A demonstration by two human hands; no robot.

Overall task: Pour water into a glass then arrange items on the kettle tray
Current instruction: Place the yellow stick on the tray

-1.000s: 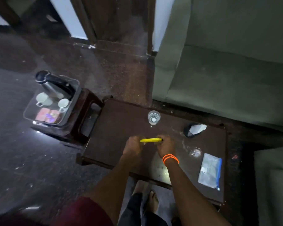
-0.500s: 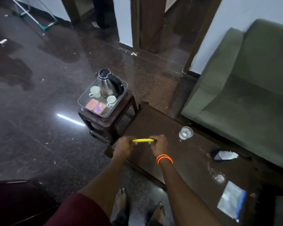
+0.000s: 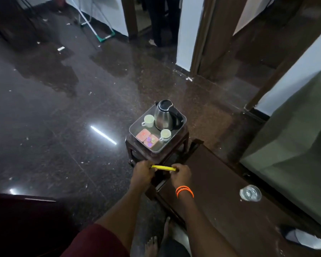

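Both hands grip one flat yellow item (image 3: pixel 163 168) by its ends: my left hand (image 3: pixel 144 172) on the left end, my right hand (image 3: pixel 181 176) on the right. They hover just in front of a small dark stool (image 3: pixel 176 145) carrying the grey kettle tray (image 3: pixel 157 148). On that tray stand a steel kettle (image 3: pixel 165 115) with a black handle, two white cups (image 3: pixel 149 120) (image 3: pixel 165 134) and pink sachets (image 3: pixel 146 138). A glass (image 3: pixel 250 192) with water rests on the dark wooden table (image 3: pixel 220 182) to my right.
A green sofa (image 3: pixel 295 145) runs along the right. A black and white object (image 3: pixel 304 238) lies on the table's near end. The dark polished floor spreads left, with a mop (image 3: pixel 96 26) and doorways at the back. My bare feet (image 3: pixel 152 245) show below.
My view has swung left toward the stool and tray. Both hands, still holding the yellow item, have moved from over the table to just in front of the stool.
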